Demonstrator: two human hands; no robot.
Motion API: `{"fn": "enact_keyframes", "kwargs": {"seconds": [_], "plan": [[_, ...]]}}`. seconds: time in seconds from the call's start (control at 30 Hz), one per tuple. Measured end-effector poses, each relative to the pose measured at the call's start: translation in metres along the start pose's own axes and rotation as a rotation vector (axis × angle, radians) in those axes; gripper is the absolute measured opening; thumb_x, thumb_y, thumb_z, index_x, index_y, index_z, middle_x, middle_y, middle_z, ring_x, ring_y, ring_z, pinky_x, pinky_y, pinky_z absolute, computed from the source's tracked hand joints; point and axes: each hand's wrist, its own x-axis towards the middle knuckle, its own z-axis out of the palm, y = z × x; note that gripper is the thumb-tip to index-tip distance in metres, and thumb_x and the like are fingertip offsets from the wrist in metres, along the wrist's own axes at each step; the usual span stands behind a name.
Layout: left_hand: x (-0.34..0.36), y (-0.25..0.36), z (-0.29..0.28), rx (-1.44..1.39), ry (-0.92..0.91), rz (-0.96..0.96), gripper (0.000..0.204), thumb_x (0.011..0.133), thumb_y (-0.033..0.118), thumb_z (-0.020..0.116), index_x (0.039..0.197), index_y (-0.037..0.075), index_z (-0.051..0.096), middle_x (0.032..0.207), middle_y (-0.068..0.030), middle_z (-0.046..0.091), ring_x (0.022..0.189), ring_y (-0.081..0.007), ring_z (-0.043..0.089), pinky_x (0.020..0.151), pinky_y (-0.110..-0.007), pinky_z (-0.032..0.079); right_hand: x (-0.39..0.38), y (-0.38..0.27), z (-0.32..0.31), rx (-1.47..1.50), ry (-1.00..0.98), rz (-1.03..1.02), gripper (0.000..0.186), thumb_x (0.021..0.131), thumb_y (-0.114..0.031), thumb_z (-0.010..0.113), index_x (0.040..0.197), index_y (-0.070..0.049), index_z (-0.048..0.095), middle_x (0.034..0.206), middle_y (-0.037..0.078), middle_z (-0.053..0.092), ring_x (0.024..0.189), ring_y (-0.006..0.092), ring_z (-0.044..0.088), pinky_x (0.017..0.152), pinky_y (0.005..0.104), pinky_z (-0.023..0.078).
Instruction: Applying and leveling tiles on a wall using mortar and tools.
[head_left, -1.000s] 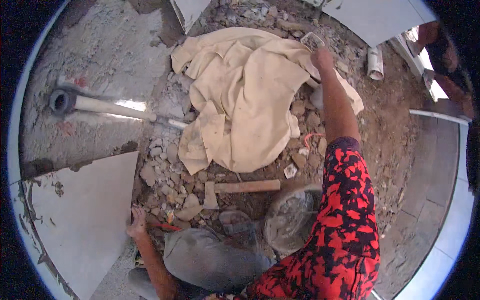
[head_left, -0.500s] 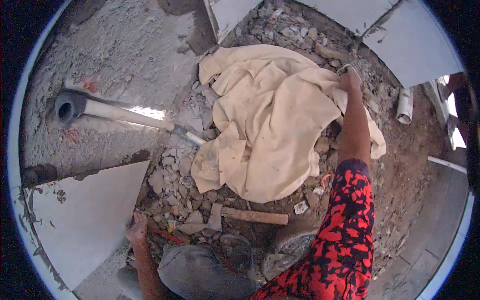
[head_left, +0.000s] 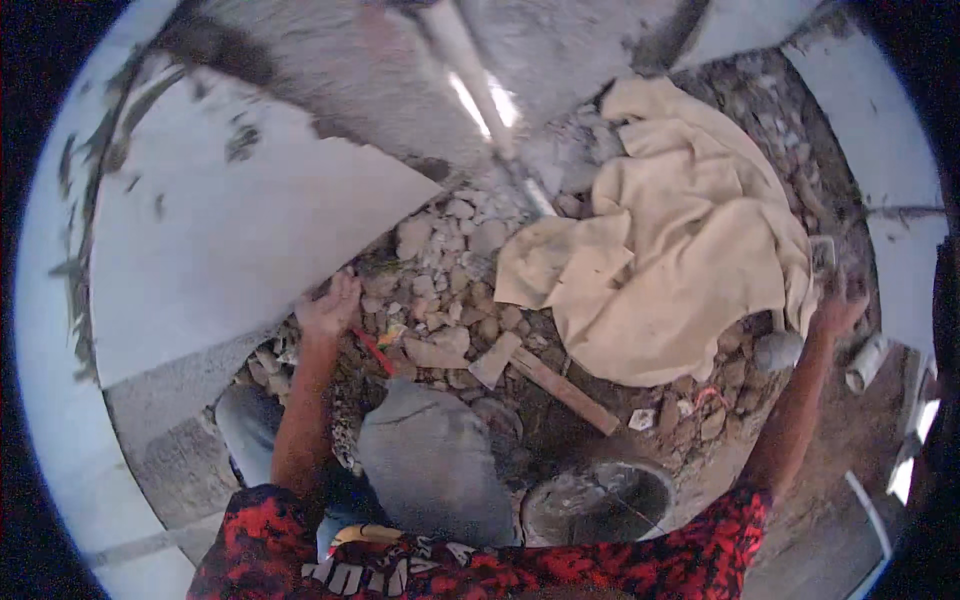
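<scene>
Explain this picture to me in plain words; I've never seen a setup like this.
There is no machine here: these are a person's own bare hands. The view comes from the left of two fisheye cameras worn on the head, looking down, so straight edges bend near the rim. The left hand is at the edge of a large pale slab. The right hand, blurred, is by the right side of a crumpled beige cloth; whether either hand grips anything is unclear. Around them lie rubble and a hatchet-like tool with a wooden handle. A white pipe shows near the top.
</scene>
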Motion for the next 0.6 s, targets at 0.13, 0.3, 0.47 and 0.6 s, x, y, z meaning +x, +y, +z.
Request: {"fn": "enact_keyframes", "kwargs": {"seconds": [0.13, 0.3, 0.47, 0.6], "plan": [[0.020, -0.005, -0.014, -0.060, 0.016, -0.219, 0.064, 0.080, 0.054, 0.036, 0.120, 0.004, 0.030, 0.111, -0.0153, 0.041, 0.103, -0.0291, 0.042, 0.092, -0.051, 0.028, -0.037, -0.027, 0.009, -0.232, -0.187, -0.144, 0.032, 0.079, -0.011, 0.046, 0.108, 0.002, 0.051, 0.095, 0.010, 0.054, 0.072, 0.0169, 0.052, 0.065, 0.0259, 0.044], [0.010, -0.008, -0.012, 0.086, -0.125, -0.038, 0.066, 0.077, 0.056, 0.040, 0.121, 0.008, 0.030, 0.116, -0.0136, 0.037, 0.102, -0.0283, 0.043, 0.094, -0.049, 0.027, -0.142, -0.312, 0.012, 0.502, -0.571, 0.123, 0.029, 0.080, -0.013, 0.050, 0.105, 0.002, 0.054, 0.084, 0.003, 0.053, 0.066, 0.0096, 0.047, 0.061, 0.0224, 0.040], [0.013, -0.013, -0.005, 0.089, -0.008, -0.016, 0.056, 0.078, 0.056, 0.038, 0.109, 0.010, 0.040, 0.103, -0.0112, 0.043, 0.096, -0.0335, 0.045, 0.080, -0.051, 0.038, -0.193, -0.519, -0.013, 0.872, -0.739, -0.277, 0.033, 0.073, -0.023, 0.064, 0.098, -0.001, 0.056, 0.085, 0.013, 0.061, 0.075, 0.0195, 0.059, 0.071, 0.0294, 0.045], [0.009, -0.010, -0.001, 0.083, -0.100, 0.036, 0.063, 0.075, 0.061, 0.038, 0.115, 0.011, 0.038, 0.110, -0.0103, 0.043, 0.099, -0.0346, 0.044, 0.085, -0.052, 0.034, -0.216, -0.602, -0.027, 0.853, -0.664, -0.343, 0.030, 0.074, -0.020, 0.062, 0.096, 0.000, 0.056, 0.082, 0.012, 0.060, 0.074, 0.0175, 0.056, 0.068, 0.0294, 0.044]]}}
